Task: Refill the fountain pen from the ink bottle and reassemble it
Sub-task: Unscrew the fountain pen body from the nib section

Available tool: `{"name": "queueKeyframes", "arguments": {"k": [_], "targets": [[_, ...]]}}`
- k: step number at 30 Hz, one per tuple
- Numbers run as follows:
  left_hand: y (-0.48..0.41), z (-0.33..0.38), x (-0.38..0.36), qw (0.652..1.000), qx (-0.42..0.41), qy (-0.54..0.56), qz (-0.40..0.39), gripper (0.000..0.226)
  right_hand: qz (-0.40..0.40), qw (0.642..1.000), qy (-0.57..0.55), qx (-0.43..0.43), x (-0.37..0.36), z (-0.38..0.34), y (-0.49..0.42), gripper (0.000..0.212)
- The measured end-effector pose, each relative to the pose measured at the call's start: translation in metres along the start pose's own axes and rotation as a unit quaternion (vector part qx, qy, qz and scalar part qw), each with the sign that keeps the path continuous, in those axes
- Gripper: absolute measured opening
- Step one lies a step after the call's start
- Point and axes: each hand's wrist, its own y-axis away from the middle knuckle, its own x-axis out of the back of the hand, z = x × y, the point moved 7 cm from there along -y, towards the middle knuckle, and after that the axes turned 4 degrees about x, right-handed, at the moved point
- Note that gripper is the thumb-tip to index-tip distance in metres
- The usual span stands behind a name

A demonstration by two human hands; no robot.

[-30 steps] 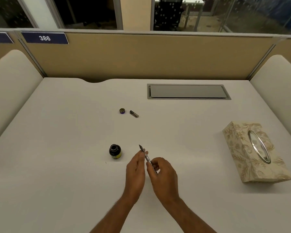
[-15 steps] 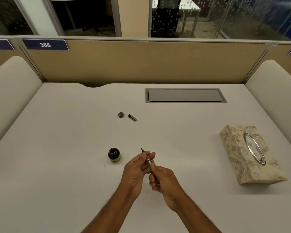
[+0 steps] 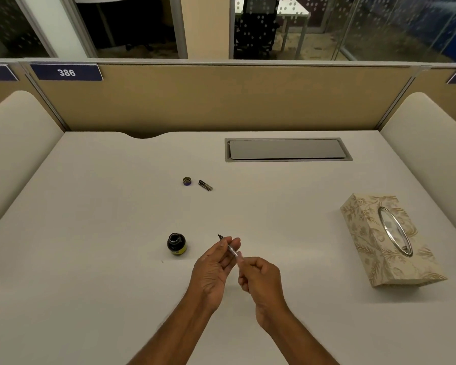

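Both my hands hold the fountain pen's front section (image 3: 228,246) above the desk, its dark nib pointing up and to the left. My left hand (image 3: 213,270) pinches it just behind the nib. My right hand (image 3: 261,277) is closed on its rear end, where a clear tube shows between the fingers. The open ink bottle (image 3: 177,244), black with a yellow label, stands on the desk just left of my left hand. Farther back lie the bottle cap (image 3: 187,181) and a short dark pen piece (image 3: 205,185), side by side.
A patterned tissue box (image 3: 385,241) sits at the right of the white desk (image 3: 90,233). A grey cable hatch (image 3: 287,150) is set into the desk at the back. Tan partition walls close off the back and sides.
My right hand has slid back along the pen, so the two hands are a little farther apart and more of the clear tube shows. The camera view has tilted slightly.
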Motion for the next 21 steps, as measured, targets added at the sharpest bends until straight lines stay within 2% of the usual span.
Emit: {"name": "queueKeyframes", "arguments": {"k": [2,5,9,12,15,19,21], "targets": [[-0.0008,0.0012,-0.0009,1.000,0.000,-0.003,-0.003,0.024,0.002,0.999,-0.024,-0.022,-0.0008,0.0010,-0.0003,0.019],[-0.0011,0.0025,-0.0021,1.000,0.001,-0.008,-0.003,0.023,-0.010,0.994,-0.059,-0.087,-0.0028,0.0044,0.0002,0.029],[-0.0023,0.0040,0.0007,1.000,-0.002,-0.007,0.001,0.023,-0.002,0.986,-0.129,-0.102,-0.0020,0.0031,-0.0016,0.009],[-0.0022,0.0040,0.0026,1.000,-0.003,-0.009,0.006,0.025,-0.015,0.970,-0.182,-0.158,-0.0070,0.0073,0.0005,0.025],[-0.0019,0.0046,0.0005,1.000,-0.004,-0.003,0.003,0.024,-0.002,0.963,-0.216,-0.160,-0.0037,0.0080,-0.0026,0.008],[-0.0016,0.0063,-0.0004,1.000,-0.006,-0.014,0.002,0.025,-0.016,0.949,-0.249,-0.193,-0.0075,0.0093,0.0009,0.017],[-0.0023,0.0070,-0.0005,1.000,-0.007,-0.009,0.000,0.025,-0.003,0.952,-0.245,-0.184,-0.0055,0.0085,-0.0014,0.010]]}}
